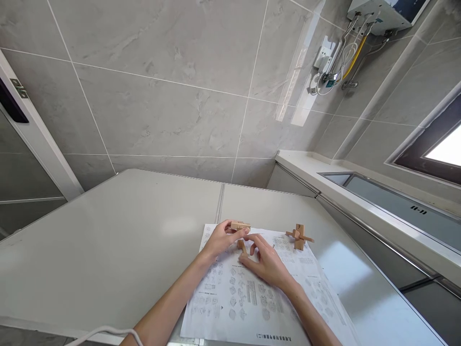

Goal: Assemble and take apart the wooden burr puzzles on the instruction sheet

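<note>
My left hand [224, 238] is closed on a light wooden block [240, 225], its thumb pressed along the near side and its fingers behind. A smaller notched wooden puzzle piece [242, 247] is just below, over the printed sheet [248, 312]. My right hand [264, 259] curls around this piece from the right, the thumb at its lower end and the index finger reaching near my left thumb. How firmly it is gripped is hard to make out. To the right, several wooden pieces stand joined as a cross-shaped puzzle [298, 237] on the sheet's far right corner.
The sheet carries small diagrams and lies on a pale table [108, 250] with a seam across it. A white cable [104, 329] runs by my left forearm. A counter [302, 163] with a glass-covered panel borders the right. Behind is a grey tiled wall [162, 115].
</note>
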`<state>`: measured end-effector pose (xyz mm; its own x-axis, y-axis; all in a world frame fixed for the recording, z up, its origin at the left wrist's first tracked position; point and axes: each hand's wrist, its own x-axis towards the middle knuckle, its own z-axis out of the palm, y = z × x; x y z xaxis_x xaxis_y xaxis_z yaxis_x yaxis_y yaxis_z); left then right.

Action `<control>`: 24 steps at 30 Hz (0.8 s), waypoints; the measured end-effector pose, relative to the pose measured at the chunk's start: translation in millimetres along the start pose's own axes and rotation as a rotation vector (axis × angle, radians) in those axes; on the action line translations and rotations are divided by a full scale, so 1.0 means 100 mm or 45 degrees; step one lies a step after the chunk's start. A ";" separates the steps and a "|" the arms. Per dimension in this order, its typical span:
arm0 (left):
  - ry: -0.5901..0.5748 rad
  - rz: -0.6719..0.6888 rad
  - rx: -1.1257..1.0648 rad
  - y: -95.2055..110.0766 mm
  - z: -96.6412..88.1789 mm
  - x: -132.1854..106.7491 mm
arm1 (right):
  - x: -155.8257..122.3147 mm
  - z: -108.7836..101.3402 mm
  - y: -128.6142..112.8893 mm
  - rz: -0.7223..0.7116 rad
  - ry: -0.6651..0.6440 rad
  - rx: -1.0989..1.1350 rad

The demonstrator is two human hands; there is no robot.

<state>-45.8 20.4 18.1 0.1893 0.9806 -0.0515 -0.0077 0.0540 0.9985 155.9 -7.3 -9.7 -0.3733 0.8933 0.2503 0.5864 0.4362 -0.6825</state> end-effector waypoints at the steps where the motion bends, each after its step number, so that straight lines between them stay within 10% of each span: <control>1: 0.028 0.011 0.007 0.00 0.00 0.01 | -0.01 -0.01 -0.01 0.000 -0.020 -0.001; 14: 0.285 0.250 0.267 0.09 0.08 -0.01 | 0.08 0.00 0.06 0.215 0.115 0.259; 24: 0.226 0.585 0.580 0.05 0.09 -0.05 | 0.11 -0.15 0.13 0.522 0.157 1.001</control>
<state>-38.1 14.5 23.2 0.1012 0.9030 0.4175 0.3736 -0.4235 0.8253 170.3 9.4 -5.6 -0.1364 0.9878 -0.0757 -0.0225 -0.0794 -0.9966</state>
